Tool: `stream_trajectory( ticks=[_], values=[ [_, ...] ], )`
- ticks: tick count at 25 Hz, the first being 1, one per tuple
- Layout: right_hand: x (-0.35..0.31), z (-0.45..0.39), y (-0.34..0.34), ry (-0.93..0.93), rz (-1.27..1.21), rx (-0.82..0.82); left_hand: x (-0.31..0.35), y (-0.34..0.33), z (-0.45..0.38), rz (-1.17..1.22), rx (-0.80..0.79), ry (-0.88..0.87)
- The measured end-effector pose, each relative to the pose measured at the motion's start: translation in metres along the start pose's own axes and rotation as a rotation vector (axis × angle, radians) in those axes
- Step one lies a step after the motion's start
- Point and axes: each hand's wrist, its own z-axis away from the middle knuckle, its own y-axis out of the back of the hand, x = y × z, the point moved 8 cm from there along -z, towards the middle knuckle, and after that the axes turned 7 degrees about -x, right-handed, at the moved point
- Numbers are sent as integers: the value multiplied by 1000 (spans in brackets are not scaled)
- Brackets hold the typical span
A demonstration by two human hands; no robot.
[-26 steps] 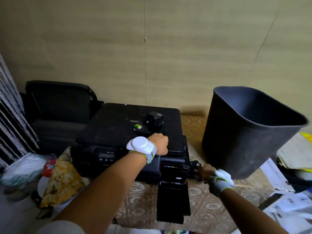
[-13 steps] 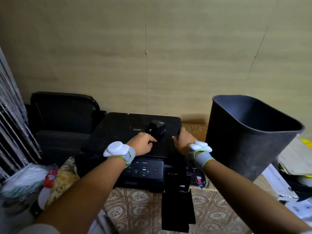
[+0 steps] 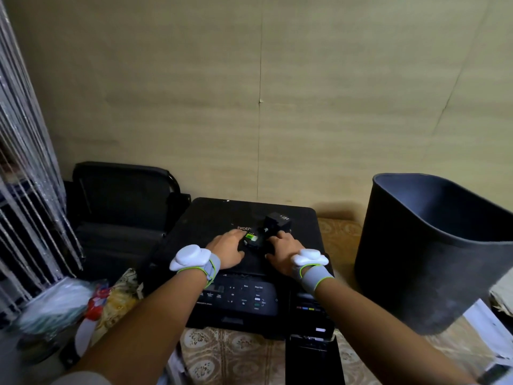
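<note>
A black printer [image 3: 211,226] sits on a patterned tablecloth. On its closed lid lie a small black cartridge with a green label [image 3: 252,238] and, just behind it, a black boxy part [image 3: 278,222]. My left hand [image 3: 226,248] is at the cartridge's left end, with forefinger and thumb on either side of it. At the right end, my right hand [image 3: 280,252] has its fingers curled over the cartridge, fingertips close to the boxy part. Both wrists carry white sensor bands. Below them is the control panel [image 3: 238,297].
A large dark bin [image 3: 433,254] stands right of the printer. A black chair [image 3: 122,201] is behind on the left, and bags and cloth [image 3: 69,304] lie at the left. A black tray [image 3: 315,359] sticks out from the printer's front. Papers lie at the far right.
My right hand came up from the printer's front right side onto the lid, to the cartridge. My left hand moved forward across the lid to it. The camera view tilted up.
</note>
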Motion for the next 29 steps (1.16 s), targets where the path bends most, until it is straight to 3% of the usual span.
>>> stream_trajectory(
  ticks=[7, 17, 29],
  values=[
    [-3, 4, 7, 66, 12, 29, 12, 4, -4, -27, -13, -43],
    [3, 23, 16, 153, -102, 4, 11, -9, -9, -31, -187, -48],
    [14, 31, 4, 109, -145, 30, 17, -4, 13, -86, -39, -123]
  ],
)
